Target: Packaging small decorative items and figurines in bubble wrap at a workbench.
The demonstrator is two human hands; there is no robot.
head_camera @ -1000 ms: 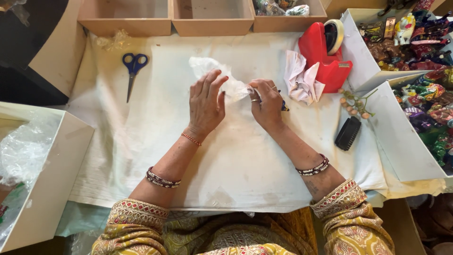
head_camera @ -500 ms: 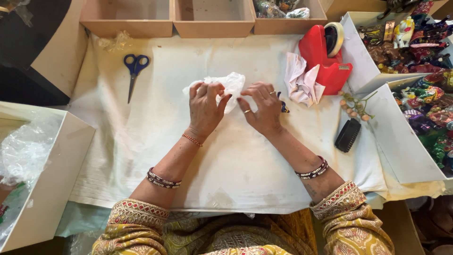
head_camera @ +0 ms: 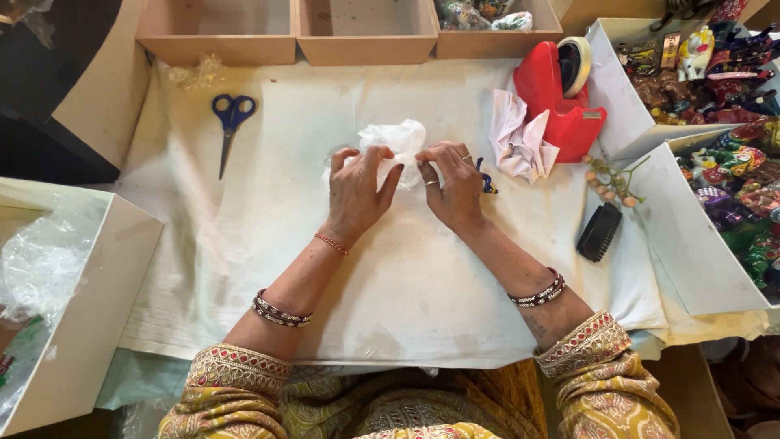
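Both hands meet over a small crumpled bundle of thin white plastic wrap (head_camera: 396, 146) near the middle of the desk (head_camera: 422, 276): the left hand (head_camera: 357, 191) lies spread on its left side with fingers pressing down, and the right hand (head_camera: 451, 183) pinches its right edge between thumb and forefinger, so each grip is closed on the wrap. The bundle looks translucent, creased and puffy. A small blue object (head_camera: 487, 180) peeks out just beside the right hand. The desk is covered with a white, lightly stained cloth. Farther out lie blue-handled scissors (head_camera: 230, 122) to the left, a crumpled pale pink paper (head_camera: 517, 142) touching a red tape dispenser (head_camera: 561, 102) to the right, and a black brush (head_camera: 599, 232) near the white trays of colourful painted figurines (head_camera: 731, 122). Shallow wooden boxes (head_camera: 366, 32) line the far edge, and a white box with clear plastic (head_camera: 49, 276) stands at the left.
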